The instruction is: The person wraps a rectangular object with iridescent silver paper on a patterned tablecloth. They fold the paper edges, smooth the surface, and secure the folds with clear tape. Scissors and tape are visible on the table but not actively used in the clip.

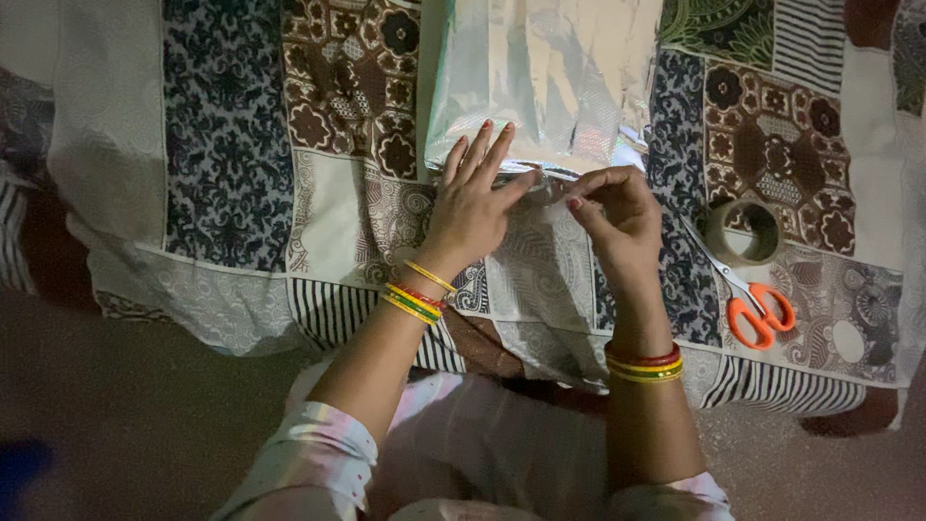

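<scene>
We note, far left, a patchwork cloth in floral and striped panels spread over the floor and carrying everything else. Left hand, bangles at the wrist, rests on the near edge of a silver foil-wrapped parcel; its fingers lie spread and flat on the wrapping, the thumb reaching right toward the other hand. Between the hands sits what looks like a short strip of clear tape at the parcel's near edge; we cannot tell how much of it is already stuck. Right hand, also bangled, has its fingers drawn narrow, pinching at that strip. Further right, apart from the parcel, lie a roll of brown tape and orange-handled scissors, the blades just beside the roll. Judgement: the foil already covers the parcel's visible face; the near edge is being sealed, the far end lies out of frame.
</scene>
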